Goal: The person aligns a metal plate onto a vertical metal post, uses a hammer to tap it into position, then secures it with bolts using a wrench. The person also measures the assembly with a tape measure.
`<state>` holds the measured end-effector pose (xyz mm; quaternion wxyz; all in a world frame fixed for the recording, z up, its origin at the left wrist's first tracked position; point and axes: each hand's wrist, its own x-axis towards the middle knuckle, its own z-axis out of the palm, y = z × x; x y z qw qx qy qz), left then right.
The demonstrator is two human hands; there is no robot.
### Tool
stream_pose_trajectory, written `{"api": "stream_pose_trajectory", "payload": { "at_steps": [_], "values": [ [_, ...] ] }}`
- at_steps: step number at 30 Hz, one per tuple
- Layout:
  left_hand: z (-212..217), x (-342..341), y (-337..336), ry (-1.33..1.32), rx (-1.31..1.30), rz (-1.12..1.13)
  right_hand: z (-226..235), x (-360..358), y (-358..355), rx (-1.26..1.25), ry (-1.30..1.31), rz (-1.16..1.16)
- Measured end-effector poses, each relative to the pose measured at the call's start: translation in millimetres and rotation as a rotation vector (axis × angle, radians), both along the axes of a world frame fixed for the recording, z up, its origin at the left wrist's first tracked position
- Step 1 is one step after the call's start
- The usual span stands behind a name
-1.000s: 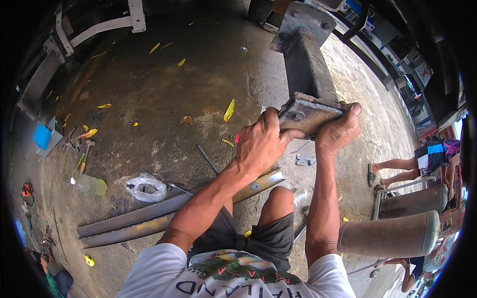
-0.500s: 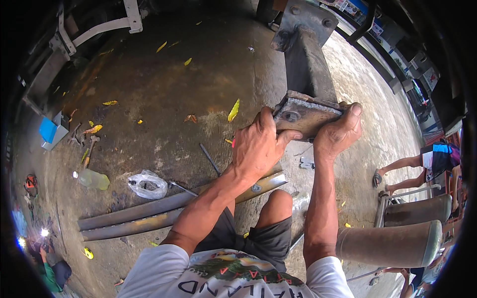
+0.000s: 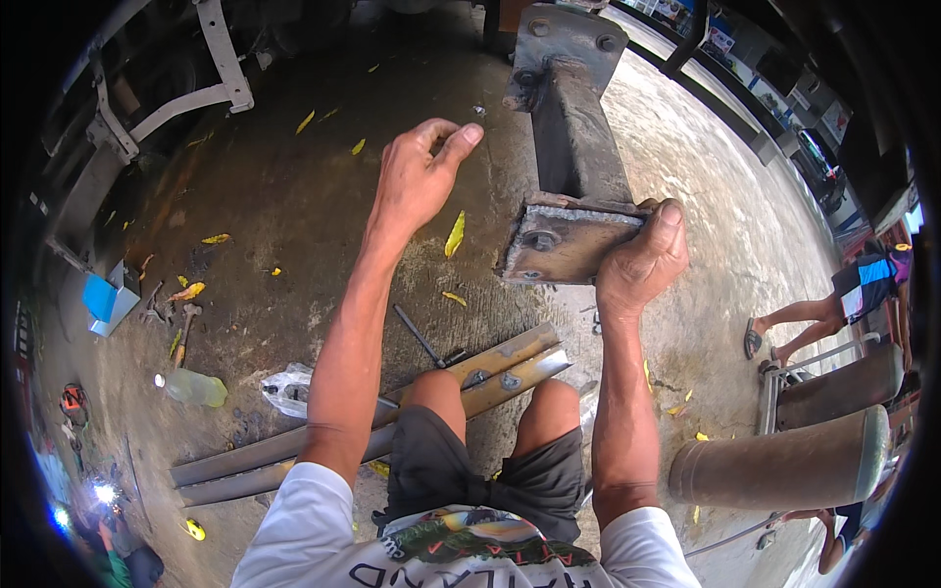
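A heavy steel bracket (image 3: 583, 142), rusty and dark, stands out in front of me. It has a bolted plate at its far end and a square end plate (image 3: 570, 245) with a bolt head near me. My right hand (image 3: 642, 260) grips the right edge of that end plate, thumb on top. My left hand (image 3: 420, 174) is raised to the left of the bracket, apart from it. Its fingers are curled in toward the thumb, and whatever they may pinch is hidden.
Two long steel strips (image 3: 515, 377) lie by my knees, near a rod-like tool (image 3: 420, 333), a plastic bag (image 3: 289, 390), a bottle (image 3: 196, 388) and a hammer (image 3: 184, 333). Gas cylinders (image 3: 774, 470) lie at right near another person's legs (image 3: 799, 318). Bright welding light (image 3: 103, 492) shows lower left.
My left hand has let go of the end plate and moved up and left. The right hand keeps its grip. The whole view has shifted slightly.
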<state>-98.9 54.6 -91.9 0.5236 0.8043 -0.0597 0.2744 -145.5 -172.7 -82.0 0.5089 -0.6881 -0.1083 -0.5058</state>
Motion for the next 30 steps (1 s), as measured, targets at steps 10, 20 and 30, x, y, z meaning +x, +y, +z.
{"api": "stream_pose_trajectory", "payload": {
  "at_steps": [10,20,30],
  "values": [
    [30.4,123.7,-35.0,0.047,-0.246,-0.318,1.8,-3.2,2.9,0.071,0.004,0.113],
    [43.0,132.7,-25.5,0.182,-0.269,-0.432,-2.2,-1.9,-0.2,0.047,0.021,0.157],
    [36.9,137.3,-10.8,0.279,-0.735,-0.715,-9.0,3.2,-3.5,0.036,-0.002,0.207]
  ]
}}
